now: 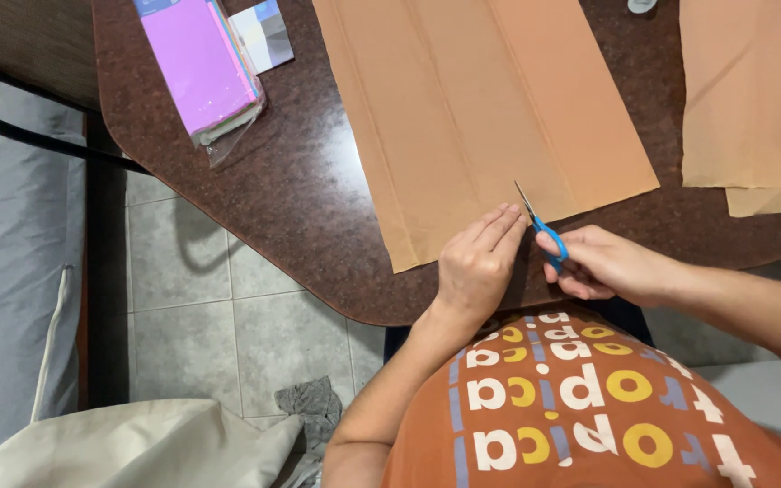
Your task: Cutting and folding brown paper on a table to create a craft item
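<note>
A large sheet of light orange tissue paper [472,108] lies on the dark brown table [300,190]. My left hand [476,267] presses its fingertips on the sheet's near edge. Just to its right, my right hand [603,264] grips blue-handled scissors [540,226]. Their thin blades point away from me and sit at the paper's near edge, beside my left fingertips. The blades look nearly closed.
A clear-wrapped pack of coloured paper with a purple top sheet [201,63] lies at the table's far left. More orange paper [752,99] lies at the far right. Below the table are a tiled floor [219,316], a grey rag [314,407] and a cream bag [137,447].
</note>
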